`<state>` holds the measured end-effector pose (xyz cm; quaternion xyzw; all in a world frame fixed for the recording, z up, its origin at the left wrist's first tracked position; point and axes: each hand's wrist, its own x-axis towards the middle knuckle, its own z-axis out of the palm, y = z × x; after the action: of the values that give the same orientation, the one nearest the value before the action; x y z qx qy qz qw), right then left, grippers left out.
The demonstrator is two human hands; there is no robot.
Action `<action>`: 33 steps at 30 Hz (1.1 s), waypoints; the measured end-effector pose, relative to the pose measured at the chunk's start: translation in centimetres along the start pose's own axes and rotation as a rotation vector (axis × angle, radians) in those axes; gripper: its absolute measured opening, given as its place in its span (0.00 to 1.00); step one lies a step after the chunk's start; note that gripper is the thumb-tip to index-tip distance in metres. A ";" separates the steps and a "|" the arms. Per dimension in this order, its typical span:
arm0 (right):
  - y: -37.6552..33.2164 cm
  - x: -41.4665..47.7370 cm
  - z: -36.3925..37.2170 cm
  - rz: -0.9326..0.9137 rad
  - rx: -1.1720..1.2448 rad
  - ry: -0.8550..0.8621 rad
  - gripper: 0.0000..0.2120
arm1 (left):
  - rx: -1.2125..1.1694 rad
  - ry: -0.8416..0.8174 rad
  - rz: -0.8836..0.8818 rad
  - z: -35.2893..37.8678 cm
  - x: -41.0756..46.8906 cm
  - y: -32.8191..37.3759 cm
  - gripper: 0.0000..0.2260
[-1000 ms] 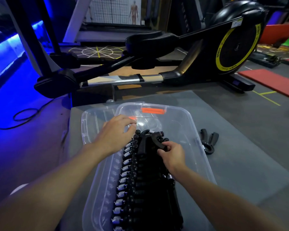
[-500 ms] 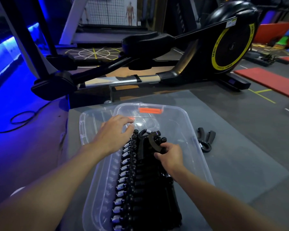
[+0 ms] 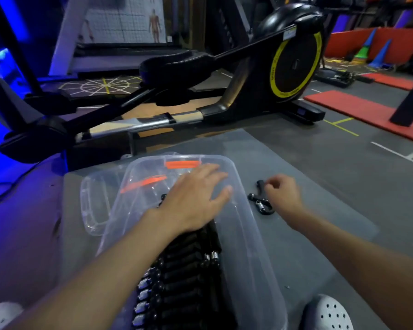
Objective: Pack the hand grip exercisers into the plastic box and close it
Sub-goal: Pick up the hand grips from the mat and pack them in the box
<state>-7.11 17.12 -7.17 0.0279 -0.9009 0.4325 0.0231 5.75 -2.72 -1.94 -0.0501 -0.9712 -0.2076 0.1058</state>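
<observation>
A clear plastic box stands on a grey mat, with a row of black hand grip exercisers packed along its near half. My left hand hovers over the far end of that row, fingers spread, holding nothing. One loose hand grip exerciser lies on the mat just right of the box. My right hand is on it, fingers curled around its far handle. The clear lid lies against the box's left side.
An elliptical trainer stretches across the floor behind the mat. Red mats lie at the right. A cable runs on the blue-lit floor at left. White perforated shoes sit at the bottom corners.
My right hand left the exercisers in the box and reached right to the loose one on the mat. My left hand slid right over the row. The view shifted left.
</observation>
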 end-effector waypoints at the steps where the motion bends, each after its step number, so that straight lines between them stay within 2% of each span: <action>1: 2.2 0.5 -0.2 0.029 -0.080 -0.076 0.08 | 0.018 -0.074 0.032 0.8 0.2 0.8 0.34; 4: 7.6 2.0 -0.4 0.107 -0.196 -0.195 0.07 | 0.092 -0.218 0.098 3.4 0.9 2.5 0.31; 7: 10.6 3.7 0.6 0.116 -0.199 -0.267 0.14 | 0.161 -0.223 0.121 4.9 1.4 2.2 0.34; 9: 11.5 4.6 1.4 0.084 -0.214 -0.314 0.21 | 0.210 -0.219 0.134 5.3 1.8 1.7 0.37; 14: 13.2 7.2 3.7 0.009 -0.335 -0.375 0.29 | 0.229 -0.241 0.136 5.5 1.9 1.7 0.39; 17: 13.6 7.9 4.1 -0.025 -0.467 -0.409 0.28 | 0.230 -0.248 0.137 5.5 1.9 1.7 0.38; 21: 12.9 7.6 4.9 -0.148 -0.590 -0.462 0.33 | 0.225 -0.257 0.133 5.4 1.9 1.8 0.37; 24: 12.0 6.1 5.3 -0.158 -0.486 -0.446 0.29 | 0.205 -0.249 0.139 5.4 1.8 1.7 0.37; 26: 11.4 5.1 5.4 -0.140 -0.310 -0.340 0.27 | 0.194 -0.241 0.140 5.5 1.8 1.6 0.38; 28: 11.3 4.7 5.1 -0.175 -0.266 -0.226 0.27 | 0.194 -0.237 0.138 5.5 1.8 1.6 0.39; 30: 11.9 4.7 4.4 -0.230 -0.438 -0.265 0.32 | 0.205 -0.233 0.140 5.5 1.7 1.7 0.39; 33: 13.8 5.1 3.6 -0.198 -0.667 -0.488 0.44 | 0.196 -0.231 0.138 5.4 1.7 1.7 0.39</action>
<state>-13.21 22.76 -19.81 0.2071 -0.9635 0.0937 -0.1416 3.33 1.20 -5.70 -0.1296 -0.9868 -0.0969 0.0119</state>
